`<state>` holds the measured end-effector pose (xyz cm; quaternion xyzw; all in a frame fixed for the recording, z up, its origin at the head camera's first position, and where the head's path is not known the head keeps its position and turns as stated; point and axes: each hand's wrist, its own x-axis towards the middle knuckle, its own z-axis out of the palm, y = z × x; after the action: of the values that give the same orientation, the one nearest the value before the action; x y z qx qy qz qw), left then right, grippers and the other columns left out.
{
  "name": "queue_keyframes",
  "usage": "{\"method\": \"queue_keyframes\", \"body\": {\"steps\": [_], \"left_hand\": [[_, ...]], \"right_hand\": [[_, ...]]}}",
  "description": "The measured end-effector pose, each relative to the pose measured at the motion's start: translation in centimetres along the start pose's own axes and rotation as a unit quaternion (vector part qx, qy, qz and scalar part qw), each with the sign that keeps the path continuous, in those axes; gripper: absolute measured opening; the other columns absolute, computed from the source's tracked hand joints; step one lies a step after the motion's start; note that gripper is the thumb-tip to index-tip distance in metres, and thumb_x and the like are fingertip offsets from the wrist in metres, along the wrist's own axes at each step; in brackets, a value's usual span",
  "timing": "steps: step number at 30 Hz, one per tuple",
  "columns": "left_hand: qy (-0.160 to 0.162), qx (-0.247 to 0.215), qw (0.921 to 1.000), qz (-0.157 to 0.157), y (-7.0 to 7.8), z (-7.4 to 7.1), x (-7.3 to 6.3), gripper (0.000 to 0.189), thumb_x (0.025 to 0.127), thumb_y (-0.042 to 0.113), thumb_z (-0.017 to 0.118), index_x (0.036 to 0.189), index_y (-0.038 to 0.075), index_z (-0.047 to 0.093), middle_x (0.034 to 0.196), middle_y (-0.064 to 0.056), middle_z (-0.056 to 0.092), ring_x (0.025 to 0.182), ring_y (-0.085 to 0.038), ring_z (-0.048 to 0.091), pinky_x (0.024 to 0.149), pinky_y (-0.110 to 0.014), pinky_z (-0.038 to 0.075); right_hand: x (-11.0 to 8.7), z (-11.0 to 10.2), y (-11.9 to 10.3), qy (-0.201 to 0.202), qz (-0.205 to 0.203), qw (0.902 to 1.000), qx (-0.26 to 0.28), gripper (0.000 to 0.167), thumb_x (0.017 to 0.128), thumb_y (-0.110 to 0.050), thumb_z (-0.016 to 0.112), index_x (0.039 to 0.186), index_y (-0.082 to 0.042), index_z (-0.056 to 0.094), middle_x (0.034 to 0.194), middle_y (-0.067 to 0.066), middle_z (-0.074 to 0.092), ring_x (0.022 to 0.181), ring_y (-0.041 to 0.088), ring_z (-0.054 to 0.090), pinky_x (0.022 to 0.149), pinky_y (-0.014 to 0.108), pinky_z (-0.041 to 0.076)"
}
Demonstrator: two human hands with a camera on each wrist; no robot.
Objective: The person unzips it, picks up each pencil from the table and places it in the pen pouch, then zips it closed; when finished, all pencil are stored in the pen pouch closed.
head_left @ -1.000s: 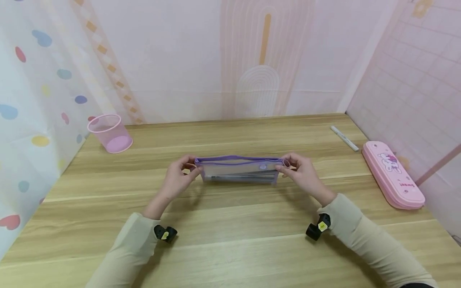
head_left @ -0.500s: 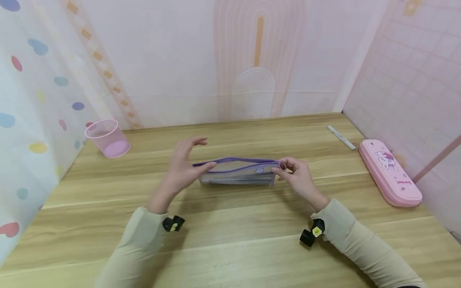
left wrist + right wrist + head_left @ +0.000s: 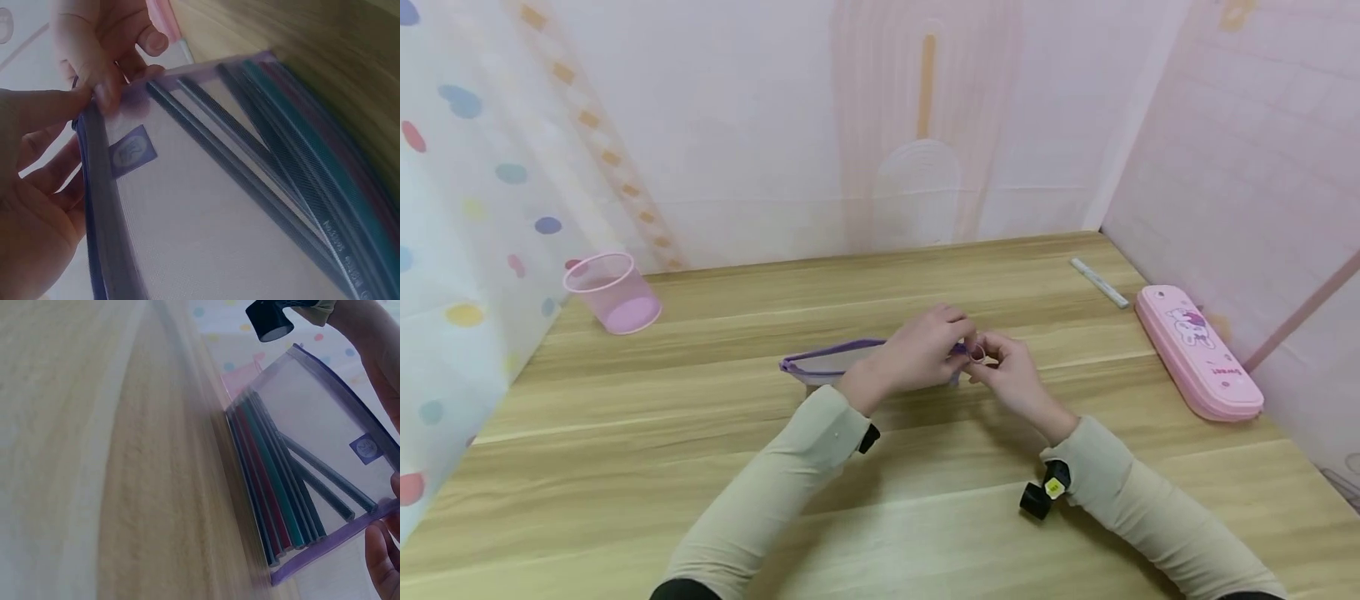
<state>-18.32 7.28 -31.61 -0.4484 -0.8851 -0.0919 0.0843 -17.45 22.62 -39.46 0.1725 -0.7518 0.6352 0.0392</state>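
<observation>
A see-through mesh pencil pouch [image 3: 831, 360] with a purple zip edge stands on its long side in the middle of the table, its top gaping at the left. Several pencils [image 3: 269, 481] lie inside it along the bottom, dark, green and red. My right hand [image 3: 1013, 371] pinches the pouch's right end, thumb on the near face, beside a small ring [image 3: 977, 354]. Reaching across the pouch, my left hand [image 3: 917, 350] pinches the zip at that same end, thumb along the edge in the left wrist view. The left hand hides much of the pouch from the head view.
A pink mesh cup [image 3: 617, 296] stands at the back left. Far right lies a pink pencil case [image 3: 1198, 354] with a rabbit picture, and a white marker [image 3: 1099, 282] lies behind it. Patterned cloth [image 3: 737, 150] borders the table's back and sides.
My left hand has let go of the pouch's left end, lifted, and moved right to the zip's right end. My right hand keeps its hold. The pouch's left end has come nearer.
</observation>
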Motion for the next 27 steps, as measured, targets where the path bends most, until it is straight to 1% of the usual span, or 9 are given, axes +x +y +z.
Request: {"method": "queue_keyframes", "body": {"steps": [7,10,12,15,17,19,21,24,27], "left_hand": [[-0.008,-0.064,0.9976,-0.027,-0.2,-0.1,0.5,0.004,0.080,0.008,0.059,0.084,0.009,0.058,0.084,0.001,0.058,0.079,-0.010,0.052,0.068,-0.019,0.047],[-0.013,-0.100,0.9940,-0.043,-0.2,-0.2,0.7,0.011,0.080,0.006,0.059,0.090,0.009,0.057,0.085,0.001,0.060,0.078,-0.008,0.053,0.067,-0.018,0.047],[-0.020,-0.129,0.9899,-0.056,-0.3,-0.1,0.7,0.018,0.081,0.006,0.058,0.098,0.009,0.056,0.086,0.001,0.061,0.077,-0.007,0.055,0.067,-0.017,0.047],[-0.030,-0.183,0.9799,-0.075,-0.6,-0.1,0.5,0.029,0.083,0.006,0.058,0.111,0.008,0.051,0.086,0.000,0.061,0.075,-0.008,0.056,0.066,-0.015,0.048],[-0.036,-0.218,0.9719,-0.082,-1.0,-0.1,0.3,0.035,0.082,0.006,0.059,0.116,0.008,0.049,0.087,-0.002,0.061,0.075,-0.008,0.056,0.065,-0.015,0.048],[-0.037,-0.239,0.9668,-0.082,-1.3,-0.3,0.2,0.038,0.082,0.005,0.060,0.118,0.008,0.048,0.086,-0.002,0.060,0.074,-0.009,0.056,0.064,-0.014,0.048],[-0.038,-0.248,0.9654,-0.071,-1.6,-0.5,0.0,0.036,0.081,0.005,0.061,0.115,0.009,0.052,0.084,-0.002,0.059,0.071,-0.009,0.055,0.061,-0.015,0.047],[-0.037,-0.240,0.9688,-0.051,-1.8,-0.8,-0.2,0.025,0.079,0.005,0.063,0.104,0.010,0.059,0.079,-0.001,0.058,0.068,-0.009,0.052,0.058,-0.015,0.045],[-0.042,-0.251,0.9660,-0.046,-2.0,-1.0,-0.5,0.014,0.079,0.006,0.064,0.092,0.008,0.063,0.077,-0.001,0.059,0.067,-0.009,0.051,0.058,-0.015,0.045]], "right_hand": [[0.1,0.1,0.1,0.006,-0.014,0.9999,-0.003,0.010,0.079,0.005,0.060,0.087,0.009,0.057,0.083,0.011,0.058,0.071,0.000,0.058,0.056,0.023,0.055],[0.1,0.2,0.1,0.006,-0.015,0.9998,-0.009,0.012,0.078,0.004,0.060,0.089,0.010,0.058,0.087,0.015,0.060,0.072,0.000,0.058,0.056,0.024,0.055],[0.2,0.2,0.0,0.002,-0.012,0.9999,-0.009,0.014,0.079,0.003,0.060,0.092,0.009,0.059,0.089,0.019,0.060,0.073,0.000,0.059,0.056,0.024,0.055],[0.2,0.2,-0.1,-0.009,-0.008,0.9998,-0.014,0.016,0.081,0.001,0.059,0.095,0.008,0.059,0.092,0.023,0.061,0.073,0.001,0.059,0.057,0.024,0.055],[0.1,0.3,-0.5,-0.016,-0.008,0.9997,-0.017,0.015,0.081,0.000,0.059,0.094,0.008,0.058,0.092,0.025,0.061,0.073,0.002,0.058,0.057,0.024,0.055],[0.0,0.3,-0.6,-0.020,-0.008,0.9995,-0.021,0.014,0.082,-0.001,0.059,0.093,0.007,0.058,0.091,0.026,0.062,0.072,0.002,0.058,0.057,0.024,0.054],[0.0,0.4,-0.7,-0.021,-0.009,0.9995,-0.022,0.013,0.082,-0.002,0.060,0.092,0.007,0.058,0.090,0.025,0.062,0.071,0.002,0.058,0.057,0.025,0.054],[0.1,0.5,-0.5,-0.024,-0.009,0.9993,-0.029,0.014,0.081,-0.002,0.061,0.094,0.004,0.059,0.089,0.023,0.063,0.072,0.003,0.059,0.057,0.025,0.055],[0.0,0.6,-0.6,-0.028,-0.013,0.9989,-0.036,0.015,0.080,-0.002,0.062,0.094,0.003,0.060,0.089,0.021,0.063,0.073,0.004,0.059,0.058,0.024,0.055]]}}
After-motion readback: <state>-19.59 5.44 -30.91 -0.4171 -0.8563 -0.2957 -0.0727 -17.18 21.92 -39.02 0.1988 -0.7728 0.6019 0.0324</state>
